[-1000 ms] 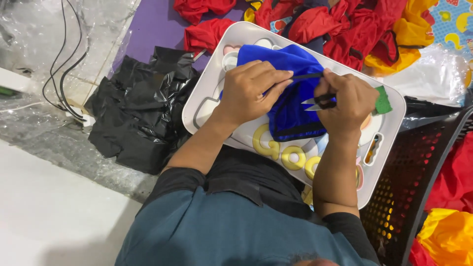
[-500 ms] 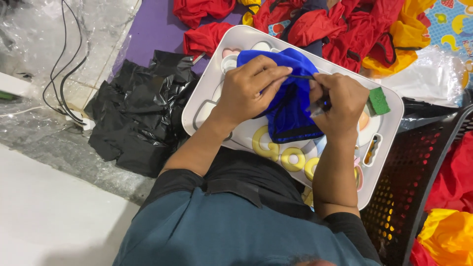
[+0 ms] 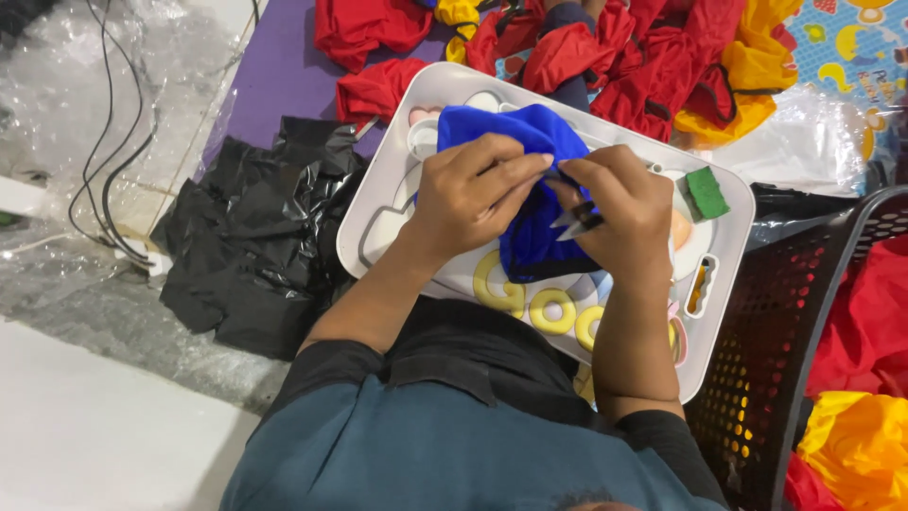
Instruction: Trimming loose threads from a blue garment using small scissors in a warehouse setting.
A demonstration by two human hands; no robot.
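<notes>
A blue cloth piece with black trim [image 3: 530, 241] lies bunched on a white lap tray [image 3: 728, 222]. My left hand [image 3: 473, 194] grips the cloth's top fold. My right hand [image 3: 615, 213] is closed around small thread snips [image 3: 575, 220], whose metal tips point left against the cloth, and its fingertips also pinch the cloth's edge next to my left fingers. A green square block [image 3: 707, 192] sits on the tray just right of my right hand.
A crumpled black plastic bag [image 3: 255, 232] lies left of the tray. Red and yellow cloth pieces [image 3: 662, 66] are piled beyond it. A dark perforated basket [image 3: 804, 331] stands at the right with more red and yellow cloth [image 3: 865, 416]. Black cables [image 3: 104, 142] run at the far left.
My hands have closed in together on the cloth's top fold. The black strap that was stretched between them is no longer held taut. The snips' tips show again.
</notes>
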